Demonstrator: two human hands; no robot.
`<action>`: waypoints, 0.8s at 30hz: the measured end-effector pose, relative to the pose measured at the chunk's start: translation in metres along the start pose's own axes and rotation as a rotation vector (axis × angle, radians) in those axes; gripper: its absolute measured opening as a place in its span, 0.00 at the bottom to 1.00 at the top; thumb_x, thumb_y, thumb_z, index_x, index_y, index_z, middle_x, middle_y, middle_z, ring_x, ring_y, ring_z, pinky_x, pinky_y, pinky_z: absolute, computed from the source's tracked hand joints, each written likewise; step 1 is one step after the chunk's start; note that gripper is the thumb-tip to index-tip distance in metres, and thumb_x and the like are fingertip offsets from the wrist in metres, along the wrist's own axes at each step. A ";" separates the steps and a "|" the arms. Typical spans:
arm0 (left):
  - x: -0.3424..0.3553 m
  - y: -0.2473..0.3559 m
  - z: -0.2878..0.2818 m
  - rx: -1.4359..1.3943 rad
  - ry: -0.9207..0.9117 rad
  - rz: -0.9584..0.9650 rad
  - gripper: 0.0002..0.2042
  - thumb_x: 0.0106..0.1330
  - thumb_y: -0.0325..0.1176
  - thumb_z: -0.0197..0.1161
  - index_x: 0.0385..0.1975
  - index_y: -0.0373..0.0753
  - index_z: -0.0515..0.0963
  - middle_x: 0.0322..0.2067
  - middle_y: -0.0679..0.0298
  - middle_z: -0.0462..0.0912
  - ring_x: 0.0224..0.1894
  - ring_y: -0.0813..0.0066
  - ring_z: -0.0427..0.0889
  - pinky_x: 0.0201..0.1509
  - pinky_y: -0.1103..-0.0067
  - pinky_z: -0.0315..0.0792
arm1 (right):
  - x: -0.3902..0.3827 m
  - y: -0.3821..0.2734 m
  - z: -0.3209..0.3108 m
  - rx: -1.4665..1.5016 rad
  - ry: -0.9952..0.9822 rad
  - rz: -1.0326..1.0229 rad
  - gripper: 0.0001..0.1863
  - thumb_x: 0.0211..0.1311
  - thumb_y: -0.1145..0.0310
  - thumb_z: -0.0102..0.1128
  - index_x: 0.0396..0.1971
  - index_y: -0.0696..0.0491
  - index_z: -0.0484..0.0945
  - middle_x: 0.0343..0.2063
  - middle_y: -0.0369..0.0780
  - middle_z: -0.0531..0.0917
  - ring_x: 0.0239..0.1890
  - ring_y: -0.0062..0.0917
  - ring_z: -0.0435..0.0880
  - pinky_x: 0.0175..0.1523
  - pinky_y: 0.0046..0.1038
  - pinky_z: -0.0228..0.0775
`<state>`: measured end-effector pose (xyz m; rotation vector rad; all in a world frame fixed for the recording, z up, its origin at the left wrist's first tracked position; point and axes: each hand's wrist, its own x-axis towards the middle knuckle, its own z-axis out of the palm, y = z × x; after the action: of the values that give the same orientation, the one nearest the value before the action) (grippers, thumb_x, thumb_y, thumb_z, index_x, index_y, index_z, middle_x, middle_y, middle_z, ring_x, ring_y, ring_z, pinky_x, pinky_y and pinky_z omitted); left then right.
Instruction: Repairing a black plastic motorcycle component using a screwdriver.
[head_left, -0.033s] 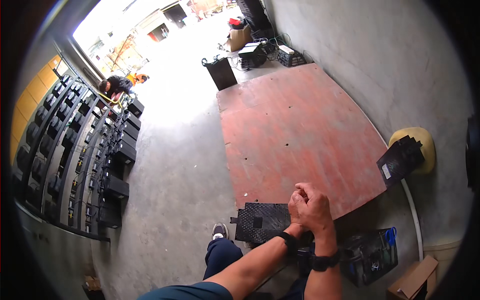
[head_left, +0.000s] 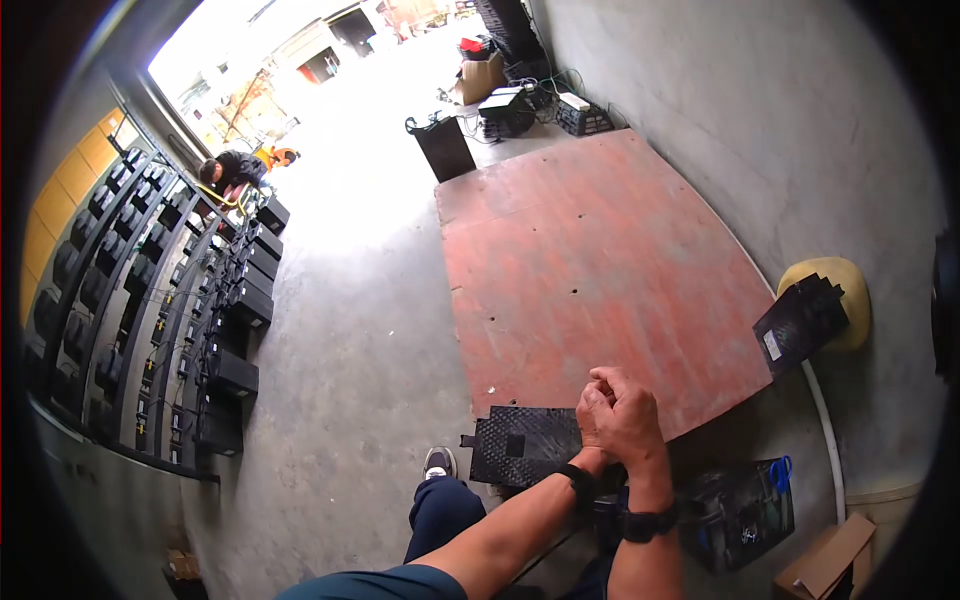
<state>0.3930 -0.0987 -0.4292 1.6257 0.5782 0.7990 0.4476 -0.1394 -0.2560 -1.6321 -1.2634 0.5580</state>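
Note:
My left hand (head_left: 592, 428) and my right hand (head_left: 632, 412) are pressed together over the near edge of the red board (head_left: 600, 260). Both are closed, fingers curled in. The right hand covers part of the left, and whatever lies between them, if anything, is hidden. A black band (head_left: 580, 487) circles my left wrist, and a black watch (head_left: 650, 522) my right. Just left of the hands lies a flat black textured panel (head_left: 525, 440), its right end hidden behind them.
A black box (head_left: 738, 515) with blue-handled scissors (head_left: 780, 472) stands right of my forearms. Another black panel (head_left: 800, 318) leans by a yellow stool (head_left: 850, 290). Left is a rack of black units (head_left: 130, 250). A person (head_left: 235, 170) bends beyond it. Cartons (head_left: 830, 560) sit lower right.

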 end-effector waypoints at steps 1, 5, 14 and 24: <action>0.004 -0.001 0.000 0.001 0.002 0.003 0.03 0.64 0.29 0.66 0.32 0.38 0.81 0.32 0.67 0.85 0.37 0.77 0.83 0.37 0.76 0.79 | -0.001 0.002 0.000 -0.028 0.005 -0.015 0.15 0.60 0.68 0.65 0.46 0.57 0.81 0.36 0.49 0.86 0.40 0.43 0.87 0.46 0.38 0.79; -0.007 -0.004 -0.016 0.000 0.005 0.011 0.03 0.64 0.29 0.66 0.33 0.38 0.81 0.33 0.66 0.85 0.37 0.77 0.84 0.37 0.76 0.79 | -0.004 -0.001 -0.009 -0.063 0.001 -0.037 0.15 0.62 0.68 0.65 0.46 0.58 0.82 0.37 0.50 0.87 0.40 0.41 0.88 0.46 0.35 0.80; 0.013 0.000 -0.034 -0.011 0.016 -0.001 0.03 0.65 0.29 0.65 0.34 0.37 0.81 0.34 0.65 0.86 0.38 0.75 0.84 0.37 0.76 0.79 | -0.004 -0.008 -0.006 0.028 -0.019 -0.036 0.15 0.63 0.69 0.64 0.47 0.59 0.82 0.37 0.50 0.87 0.40 0.39 0.89 0.46 0.34 0.81; 0.007 -0.009 -0.061 -0.061 -0.001 -0.037 0.04 0.66 0.30 0.64 0.36 0.37 0.81 0.35 0.64 0.86 0.38 0.74 0.85 0.37 0.75 0.80 | -0.004 -0.010 -0.002 0.029 -0.034 -0.019 0.14 0.62 0.70 0.65 0.46 0.59 0.82 0.37 0.50 0.87 0.39 0.38 0.88 0.45 0.34 0.80</action>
<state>0.3518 -0.0526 -0.4315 1.5557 0.5762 0.7816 0.4435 -0.1440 -0.2472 -1.5914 -1.2891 0.5921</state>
